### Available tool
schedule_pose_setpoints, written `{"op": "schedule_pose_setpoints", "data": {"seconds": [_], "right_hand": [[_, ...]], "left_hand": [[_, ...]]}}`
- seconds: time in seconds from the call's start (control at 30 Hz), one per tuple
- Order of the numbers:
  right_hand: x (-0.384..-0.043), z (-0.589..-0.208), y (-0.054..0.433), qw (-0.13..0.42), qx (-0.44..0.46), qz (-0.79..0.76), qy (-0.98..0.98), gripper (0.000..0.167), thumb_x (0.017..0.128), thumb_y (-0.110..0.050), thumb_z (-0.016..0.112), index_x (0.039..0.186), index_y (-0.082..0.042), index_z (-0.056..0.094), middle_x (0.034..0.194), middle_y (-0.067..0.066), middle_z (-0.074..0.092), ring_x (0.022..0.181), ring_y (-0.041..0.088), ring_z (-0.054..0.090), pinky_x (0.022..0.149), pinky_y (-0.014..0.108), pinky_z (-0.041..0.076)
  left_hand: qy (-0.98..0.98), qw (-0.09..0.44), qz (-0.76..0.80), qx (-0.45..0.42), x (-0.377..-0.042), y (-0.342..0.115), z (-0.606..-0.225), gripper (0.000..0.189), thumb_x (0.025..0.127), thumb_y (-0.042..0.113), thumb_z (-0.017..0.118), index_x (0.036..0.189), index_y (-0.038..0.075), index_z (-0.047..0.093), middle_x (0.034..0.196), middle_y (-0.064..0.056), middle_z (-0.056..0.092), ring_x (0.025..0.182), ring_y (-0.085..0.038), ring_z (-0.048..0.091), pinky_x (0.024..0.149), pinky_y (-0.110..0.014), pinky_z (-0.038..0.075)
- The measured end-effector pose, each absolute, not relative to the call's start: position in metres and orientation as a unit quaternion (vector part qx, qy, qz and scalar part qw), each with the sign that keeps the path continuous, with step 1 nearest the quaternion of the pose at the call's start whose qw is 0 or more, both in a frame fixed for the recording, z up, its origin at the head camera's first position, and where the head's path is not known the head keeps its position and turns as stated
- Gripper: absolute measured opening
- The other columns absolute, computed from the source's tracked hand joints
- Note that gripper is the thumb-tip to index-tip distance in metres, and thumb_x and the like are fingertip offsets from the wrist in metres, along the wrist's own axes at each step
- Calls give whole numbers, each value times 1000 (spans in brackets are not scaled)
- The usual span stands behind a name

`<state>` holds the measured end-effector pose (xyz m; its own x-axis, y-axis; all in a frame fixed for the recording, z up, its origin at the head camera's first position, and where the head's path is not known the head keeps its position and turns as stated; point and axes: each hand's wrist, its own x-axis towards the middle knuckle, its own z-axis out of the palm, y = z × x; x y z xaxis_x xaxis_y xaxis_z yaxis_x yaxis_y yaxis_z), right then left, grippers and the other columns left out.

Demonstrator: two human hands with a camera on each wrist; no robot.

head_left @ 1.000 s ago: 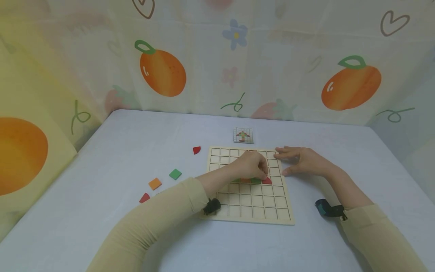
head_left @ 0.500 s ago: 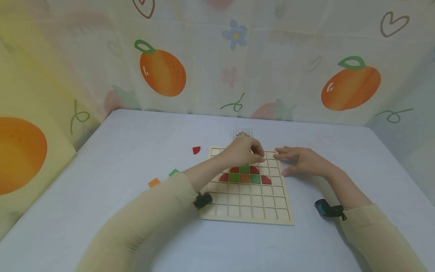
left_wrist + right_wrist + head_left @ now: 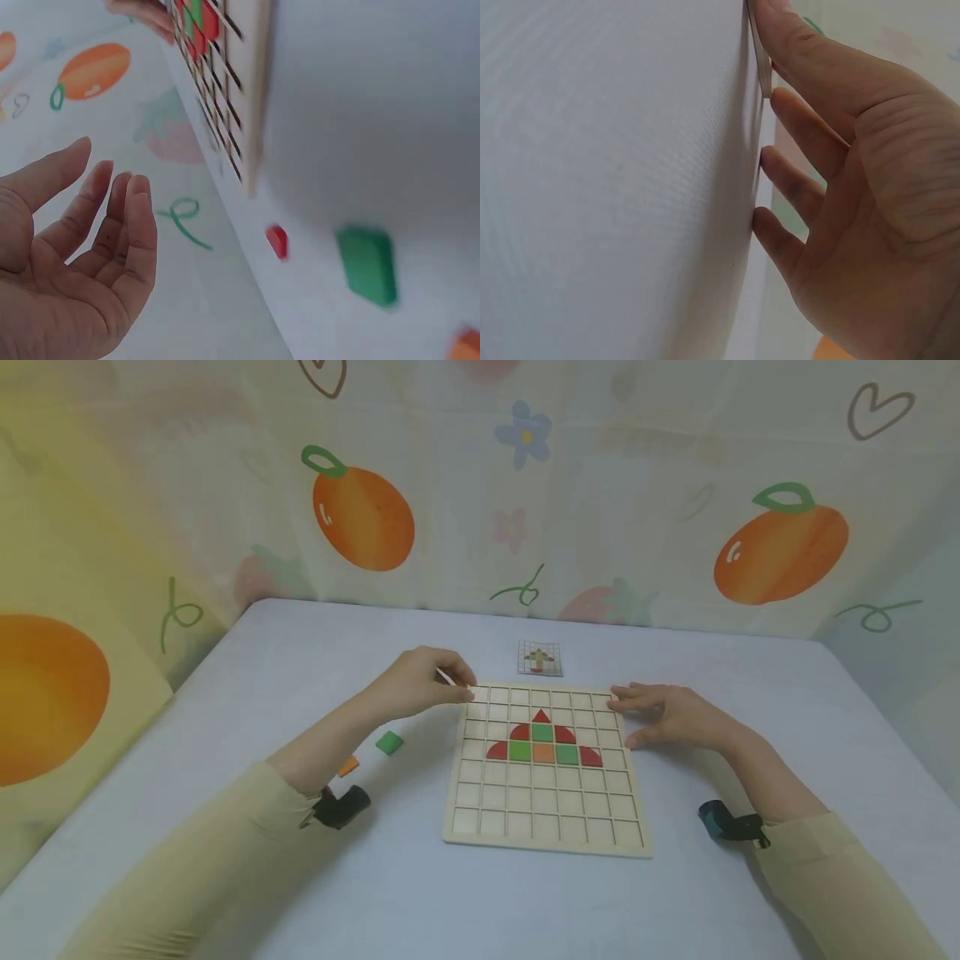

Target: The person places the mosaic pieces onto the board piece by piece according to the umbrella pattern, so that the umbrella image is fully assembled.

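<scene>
My left hand (image 3: 426, 678) hovers at the board's far left corner. In the left wrist view its fingers are loosely bent, with nothing between them. The wooden grid board (image 3: 551, 828) holds a red triangle (image 3: 541, 717) above green squares (image 3: 542, 733), red quarter-round pieces (image 3: 590, 757) and an orange square (image 3: 543, 752). My right hand (image 3: 678, 718) rests at the board's right edge, thumb and fingertips right at the rim. A loose red piece (image 3: 277, 242) shows in the left wrist view; my left hand hides it in the head view.
A small printed card (image 3: 539, 658) with a gridded picture lies behind the board. Left of the board are a loose green square (image 3: 389, 742) and an orange square (image 3: 348, 767), partly covered by my left forearm. A patterned curtain (image 3: 600, 493) hangs behind the table.
My left hand has moved off the board to the left, and the red triangle at the top of the pattern now shows. My right hand stays at the board's edge.
</scene>
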<state>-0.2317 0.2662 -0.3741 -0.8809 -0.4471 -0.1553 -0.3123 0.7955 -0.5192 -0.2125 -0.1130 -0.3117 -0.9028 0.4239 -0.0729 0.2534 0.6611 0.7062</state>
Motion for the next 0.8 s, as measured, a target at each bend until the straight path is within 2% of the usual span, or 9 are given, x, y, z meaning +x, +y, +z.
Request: {"op": "schedule_pose_setpoints", "data": {"seconds": [0.33,0.47,0.63,0.8], "right_hand": [[-231,-372,264,139,-202,-242,939,73,62,-52,77,127,-24,57,143,-1,41,138,30,24,105,58,21],[-231,-372,264,137,-203,-238,940,73,62,-53,77,127,-24,57,143,-1,41,138,30,24,104,58,21],[-232,-373,265,138,-199,-238,941,74,61,-54,77,126,-24,57,143,-1,41,138,30,24,105,58,20],[-232,-373,265,140,-198,-236,941,75,61,-53,77,127,-24,56,143,-2,40,138,29,24,105,58,20]], "left_hand": [[915,181,342,115,-205,-191,-343,32,82,31,68,108,12,64,103,-1,64,94,-19,57,81,-33,46],[900,214,362,115,-206,-212,-359,39,77,38,72,109,18,64,105,1,63,97,-19,54,85,-33,44],[892,227,366,136,-209,-218,-369,40,72,32,77,108,20,64,95,-4,57,90,-21,48,76,-31,42],[903,217,341,143,-208,-216,-370,37,71,27,79,105,23,65,94,-4,54,92,-22,44,75,-31,41]]}}
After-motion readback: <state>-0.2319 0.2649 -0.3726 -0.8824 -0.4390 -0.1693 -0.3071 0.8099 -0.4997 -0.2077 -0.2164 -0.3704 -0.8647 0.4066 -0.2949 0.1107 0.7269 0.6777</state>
